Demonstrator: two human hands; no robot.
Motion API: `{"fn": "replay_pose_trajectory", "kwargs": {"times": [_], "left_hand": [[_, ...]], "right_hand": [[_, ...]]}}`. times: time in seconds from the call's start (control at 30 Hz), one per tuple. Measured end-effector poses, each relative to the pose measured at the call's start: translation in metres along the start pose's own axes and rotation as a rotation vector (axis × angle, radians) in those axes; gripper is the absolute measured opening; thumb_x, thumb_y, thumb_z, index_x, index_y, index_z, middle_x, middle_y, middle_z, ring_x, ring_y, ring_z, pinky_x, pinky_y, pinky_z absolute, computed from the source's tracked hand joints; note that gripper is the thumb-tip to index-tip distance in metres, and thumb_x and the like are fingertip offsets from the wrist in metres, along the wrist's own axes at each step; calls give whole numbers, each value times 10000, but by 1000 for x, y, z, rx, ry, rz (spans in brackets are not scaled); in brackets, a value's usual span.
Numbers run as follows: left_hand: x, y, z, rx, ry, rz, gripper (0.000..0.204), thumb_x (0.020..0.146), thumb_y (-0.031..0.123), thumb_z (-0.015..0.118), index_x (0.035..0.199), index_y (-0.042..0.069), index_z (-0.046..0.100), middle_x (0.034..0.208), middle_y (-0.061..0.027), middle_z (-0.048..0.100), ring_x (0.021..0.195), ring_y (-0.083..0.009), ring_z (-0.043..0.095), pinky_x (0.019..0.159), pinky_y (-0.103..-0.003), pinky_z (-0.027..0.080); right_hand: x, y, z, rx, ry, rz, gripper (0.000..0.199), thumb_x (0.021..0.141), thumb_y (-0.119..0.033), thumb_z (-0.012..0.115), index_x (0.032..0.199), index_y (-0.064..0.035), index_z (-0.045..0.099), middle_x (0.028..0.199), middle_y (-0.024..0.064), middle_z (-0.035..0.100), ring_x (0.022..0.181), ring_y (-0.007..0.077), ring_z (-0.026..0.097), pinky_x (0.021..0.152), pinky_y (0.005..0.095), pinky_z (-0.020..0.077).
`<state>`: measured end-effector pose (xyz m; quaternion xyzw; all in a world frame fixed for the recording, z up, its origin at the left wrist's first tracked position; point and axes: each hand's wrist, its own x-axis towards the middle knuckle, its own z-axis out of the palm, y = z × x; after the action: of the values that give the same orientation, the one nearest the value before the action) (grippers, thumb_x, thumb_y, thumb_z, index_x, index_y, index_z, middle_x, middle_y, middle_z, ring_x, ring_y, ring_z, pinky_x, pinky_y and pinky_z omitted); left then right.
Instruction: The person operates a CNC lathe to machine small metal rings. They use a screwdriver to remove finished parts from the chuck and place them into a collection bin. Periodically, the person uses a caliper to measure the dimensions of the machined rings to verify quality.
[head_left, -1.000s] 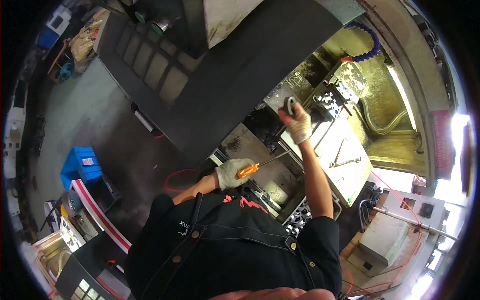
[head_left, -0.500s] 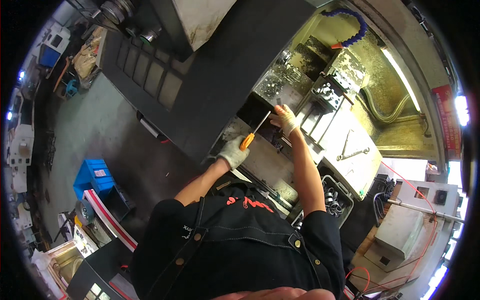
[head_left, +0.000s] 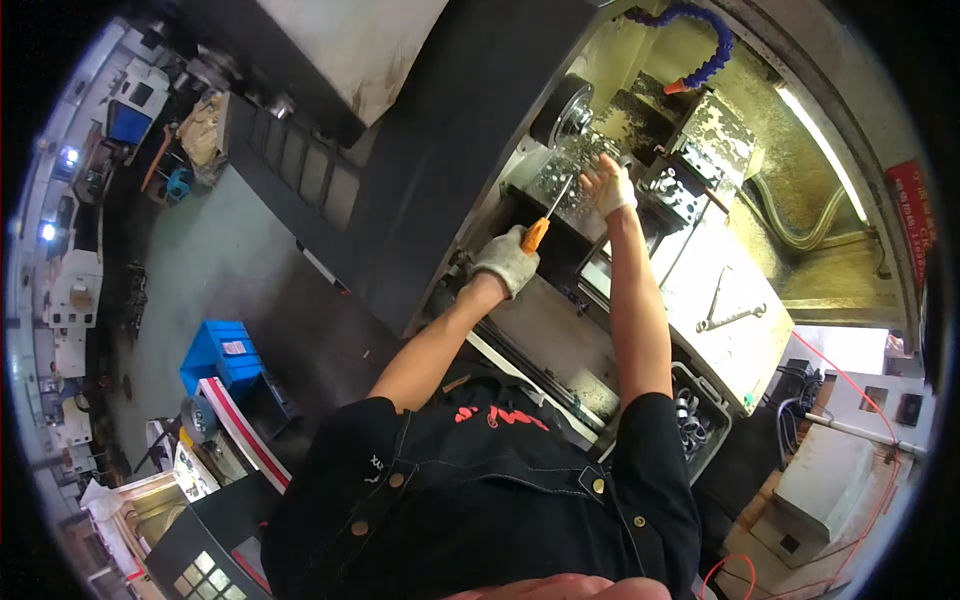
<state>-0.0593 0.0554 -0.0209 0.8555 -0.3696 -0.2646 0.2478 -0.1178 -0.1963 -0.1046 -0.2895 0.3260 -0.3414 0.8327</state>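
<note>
My left hand (head_left: 507, 262), in a pale work glove, is closed round the orange handle of a screwdriver (head_left: 537, 235). Its thin metal shaft slants up and to the right, the tip close to my right fingers. My right hand (head_left: 608, 190), in a pale glove with the fingertips apparently bare, is raised inside the machine opening with its fingers curled. A small greyish piece seems to be at those fingers, too small to name. Just beyond both hands sits a dark round chuck (head_left: 565, 110) with a shiny centre. Right of my right hand is a metal tool block (head_left: 675, 195).
Spanners (head_left: 730, 315) lie on the pale machine cover at right. Below it, a grey bin (head_left: 703, 425) holds metal rings. A blue segmented hose (head_left: 715, 60) with an orange nozzle hangs above. The dark machine door (head_left: 440, 170) borders the opening. Blue crates (head_left: 222, 358) stand at left.
Both hands have moved up and further into the machine, toward the chuck, the screwdriver still in my left hand. The view has shifted, bringing the chuck into sight.
</note>
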Motion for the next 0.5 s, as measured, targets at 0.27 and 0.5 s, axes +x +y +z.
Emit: {"fn": "replay_pose_trajectory", "kwargs": {"times": [0.27,0.5], "left_hand": [[30,25,-30,93,25,-154,346,734,224,533,1023,35,555,973,-241,591,934,-368,570,814,-415,450],[76,23,2,13,-18,-69,369,709,230,553,1006,13,569,985,-234,591,946,-367,559,819,-397,446]], "right_hand": [[36,-10,69,-271,42,-272,681,665,-88,748,1209,-95,339,1053,118,507,826,226,532,693,360,461],[61,-16,30,-560,52,-467,505,644,-170,789,1015,-46,469,920,48,561,780,142,532,679,272,456]]}}
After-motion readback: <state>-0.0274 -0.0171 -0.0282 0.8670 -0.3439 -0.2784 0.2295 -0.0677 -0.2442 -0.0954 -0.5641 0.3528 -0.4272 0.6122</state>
